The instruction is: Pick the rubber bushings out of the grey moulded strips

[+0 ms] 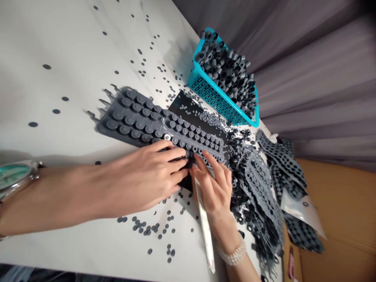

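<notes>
A long grey moulded rubber sheet (141,113) with rows of round raised cups lies slantwise on the table, ragged tabs at its far left end. My left hand (155,172) has its fingers bent over the sheet's near edge, its thumb lower down. Close beside it, my right hand (213,184) is closed around a slim, pale, flat-sided tool (205,227), its fingertips on the sheet. What kind of tool it is, I cannot tell. One cup (167,137) near my left fingers shows a pale ring. Part of a black mat (183,102) shows beneath the sheet.
A turquoise basket (216,94) heaped with dark rubber caps stands behind the sheet. Small dark discs (143,227) are scattered over the white table (58,35). To the right lie punched sheets (258,172) in a pile, a clear plastic bag (299,209) and brown cardboard (340,207).
</notes>
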The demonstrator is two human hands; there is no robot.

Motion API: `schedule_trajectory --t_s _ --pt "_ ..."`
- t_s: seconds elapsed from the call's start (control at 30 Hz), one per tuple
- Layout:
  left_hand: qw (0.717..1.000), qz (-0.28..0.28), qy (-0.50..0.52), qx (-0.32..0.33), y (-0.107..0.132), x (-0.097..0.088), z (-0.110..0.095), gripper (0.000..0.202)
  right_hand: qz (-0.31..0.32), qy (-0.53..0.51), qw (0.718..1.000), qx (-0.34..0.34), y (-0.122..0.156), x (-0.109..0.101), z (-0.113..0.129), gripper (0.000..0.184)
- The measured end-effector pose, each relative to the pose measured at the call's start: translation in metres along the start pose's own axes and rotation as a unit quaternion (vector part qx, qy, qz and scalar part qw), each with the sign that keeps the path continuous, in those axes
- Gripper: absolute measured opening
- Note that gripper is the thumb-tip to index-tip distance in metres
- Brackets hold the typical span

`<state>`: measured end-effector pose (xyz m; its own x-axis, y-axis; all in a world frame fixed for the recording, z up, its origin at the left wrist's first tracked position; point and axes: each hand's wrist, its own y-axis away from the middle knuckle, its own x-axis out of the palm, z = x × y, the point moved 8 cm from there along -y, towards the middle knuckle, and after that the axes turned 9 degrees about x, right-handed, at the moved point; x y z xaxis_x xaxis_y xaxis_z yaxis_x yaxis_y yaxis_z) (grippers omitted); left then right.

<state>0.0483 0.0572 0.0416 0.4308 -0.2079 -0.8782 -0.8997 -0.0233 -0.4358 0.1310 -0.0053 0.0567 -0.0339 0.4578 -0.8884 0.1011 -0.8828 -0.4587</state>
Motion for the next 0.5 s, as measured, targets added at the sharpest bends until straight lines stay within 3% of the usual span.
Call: schedule_trajectory --t_s 0.1,0.23,0.33,0.43,0.5 --pt "0.998 0.052 0.021 0.029 -0.001 0.009 -0.004 0.031 0.014 0.024 0.999 -0.025 -0.001 0.001 0.004 0.017" --pt "0.997 0.048 0.058 0.002 0.002 0.011 -0.001 0.034 0.003 0.046 0.999 -0.009 0.001 0.005 0.004 0.017" --pt "0.997 0.045 0.058 0.001 0.003 0.012 -0.001 0.037 -0.06 0.077 0.993 0.06 0.002 0.0 -0.014 0.015" --pt "0.998 0.041 0.055 0.001 0.003 0.012 -0.001 0.04 -0.138 0.115 0.968 0.174 0.009 -0.018 -0.046 0.008" --pt "0.997 0.043 0.058 0.001 0.003 0.013 -0.001 0.041 -0.135 0.102 0.954 0.247 0.016 -0.024 -0.064 0.005"
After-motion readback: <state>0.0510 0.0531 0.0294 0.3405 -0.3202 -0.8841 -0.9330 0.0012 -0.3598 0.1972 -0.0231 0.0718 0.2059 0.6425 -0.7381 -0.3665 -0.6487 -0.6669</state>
